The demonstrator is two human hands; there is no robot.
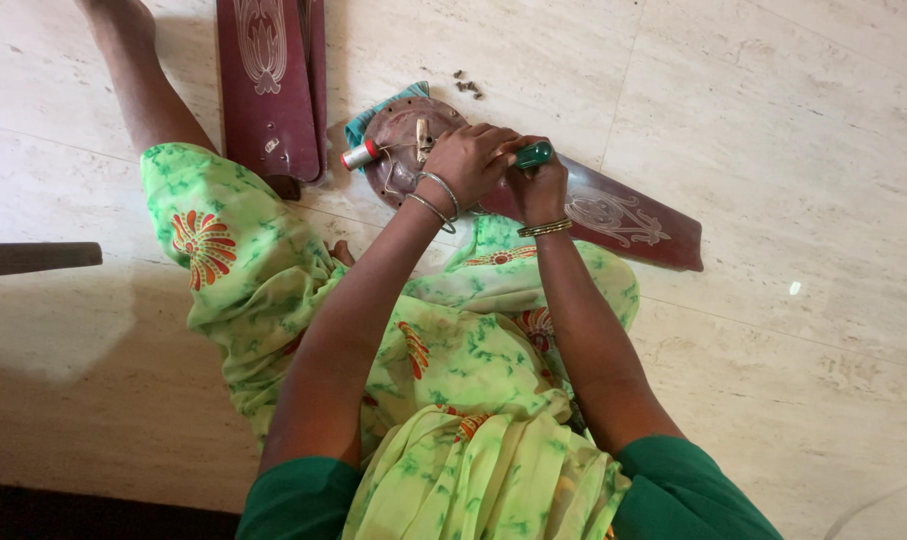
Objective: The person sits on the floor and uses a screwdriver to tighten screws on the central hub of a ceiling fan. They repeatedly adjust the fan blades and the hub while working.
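The person wears a light green garment printed with darker green mottling and orange-red fan-shaped flowers; it fills the lower middle of the frame in loose folds. Short dark green sleeves show at the bottom edge, left and right. Two thin silver bangles circle the wrist of the left hand, and slim gold bangles ring the wrist of the right hand. The arms are bare below the sleeves, as is the lower leg at upper left.
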